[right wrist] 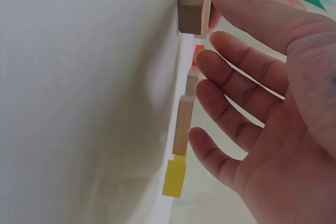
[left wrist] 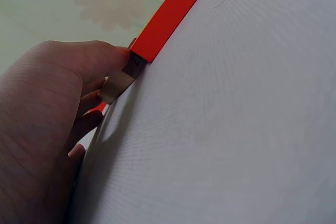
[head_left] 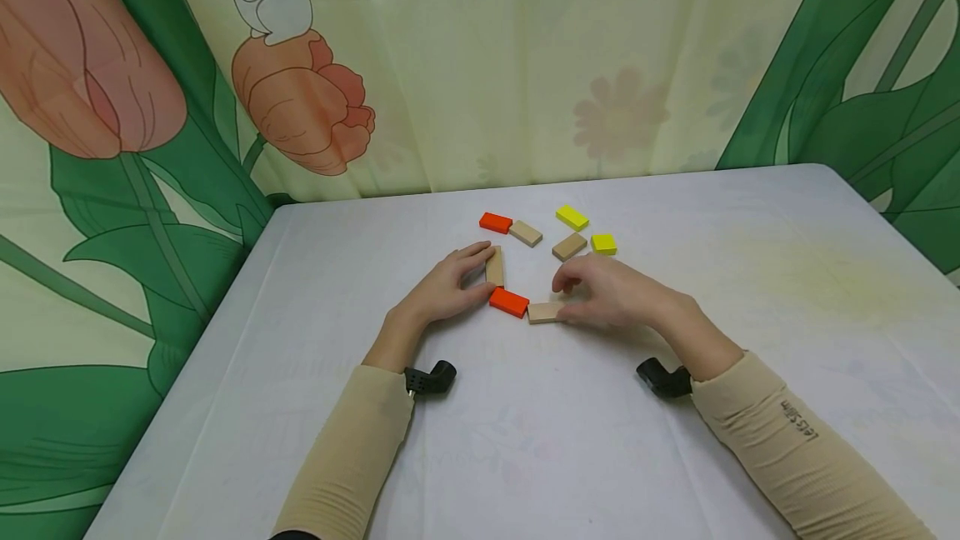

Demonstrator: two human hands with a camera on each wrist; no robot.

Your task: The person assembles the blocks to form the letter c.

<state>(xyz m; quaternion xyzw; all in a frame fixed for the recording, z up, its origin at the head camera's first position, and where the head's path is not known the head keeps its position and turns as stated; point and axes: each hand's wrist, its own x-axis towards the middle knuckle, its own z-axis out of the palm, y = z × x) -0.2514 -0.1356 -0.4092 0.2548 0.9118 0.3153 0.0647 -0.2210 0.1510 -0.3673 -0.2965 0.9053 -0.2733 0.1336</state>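
Note:
My left hand [head_left: 448, 283] rests at the left of an upright-lying natural wood block [head_left: 495, 267]. Its thumb touches the end of a red block [head_left: 509, 302], and its fingertips lie along the wood block. In the left wrist view the thumb meets the red block [left wrist: 167, 19], with the wood block [left wrist: 116, 85] partly hidden behind. My right hand [head_left: 611, 290] is beside another natural wood block [head_left: 543, 312], its thumb touching that block's right end. In the right wrist view its other fingers [right wrist: 231, 98] are spread loosely, holding nothing. These blocks form a bent line.
Behind the hands lie a red block [head_left: 496, 222], a wood block [head_left: 526, 232], another wood block [head_left: 569, 246] and two yellow blocks, one farther back [head_left: 572, 217] and one near the right hand [head_left: 603, 244]. A white cloth covers the table [head_left: 525, 457]; a printed curtain [head_left: 487, 65] hangs behind.

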